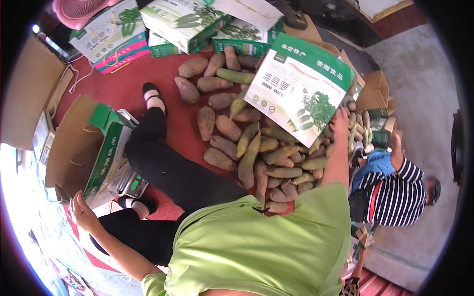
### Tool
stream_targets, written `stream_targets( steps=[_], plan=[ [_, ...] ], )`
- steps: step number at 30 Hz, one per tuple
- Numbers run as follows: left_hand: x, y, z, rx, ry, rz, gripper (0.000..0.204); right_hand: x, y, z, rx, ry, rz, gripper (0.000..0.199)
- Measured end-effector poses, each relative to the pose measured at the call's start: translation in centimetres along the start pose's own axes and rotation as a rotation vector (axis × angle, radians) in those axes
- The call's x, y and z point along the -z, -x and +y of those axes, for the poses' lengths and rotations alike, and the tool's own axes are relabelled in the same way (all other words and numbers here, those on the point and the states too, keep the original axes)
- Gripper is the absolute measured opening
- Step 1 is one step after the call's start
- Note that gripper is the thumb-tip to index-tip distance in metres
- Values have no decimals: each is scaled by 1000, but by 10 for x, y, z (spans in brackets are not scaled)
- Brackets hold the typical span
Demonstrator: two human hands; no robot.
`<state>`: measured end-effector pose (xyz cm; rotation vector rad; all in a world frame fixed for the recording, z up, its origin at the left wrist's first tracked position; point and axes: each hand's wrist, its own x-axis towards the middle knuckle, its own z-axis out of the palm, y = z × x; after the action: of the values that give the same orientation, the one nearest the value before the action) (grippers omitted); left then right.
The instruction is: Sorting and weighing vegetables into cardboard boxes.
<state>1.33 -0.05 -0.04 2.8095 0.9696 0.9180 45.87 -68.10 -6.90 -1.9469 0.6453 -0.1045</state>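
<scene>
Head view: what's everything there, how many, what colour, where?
Root vegetables: many, brown or green, heaped centrally
Large box: one, white and green, over heap
Open carton: one, mostly brown, left
Scale: one, grey, beside carton
Other boxes: several, white and green, top
Bright box: one, pink and white, upper left
Plain cartons: several, brown, right
Flooring: one, red, beneath heap
Other people: at least two, one striped, right
Shirt: one, green, bottom
Trousers: one, black, left
Left grip: one, bare, near carton
Right grip: one, bare, at large box

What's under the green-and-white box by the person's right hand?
Green and brown root vegetables show along the lower edge of the box; whatever lies directly beneath it is covered.
</scene>
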Motion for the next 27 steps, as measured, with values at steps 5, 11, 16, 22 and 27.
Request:
stream_targets(
  steps=[5,11,16,22,27],
  plan=[
    [4,0,5,35,-43,26,21,-3,30,-51,72,-29,-145,30],
    [9,-2,12,48,-59,35,21,-28,69,-115,237,91,-344,28],
    [12,-5,17,34,-73,27,20,-55,95,-140,323,111,-422,37],
    [19,-6,17,88,-59,-17,18,-82,135,-167,457,125,-421,27],
    [25,-8,28,49,20,131,11,-98,174,-183,475,-21,-432,20]
  ],
)
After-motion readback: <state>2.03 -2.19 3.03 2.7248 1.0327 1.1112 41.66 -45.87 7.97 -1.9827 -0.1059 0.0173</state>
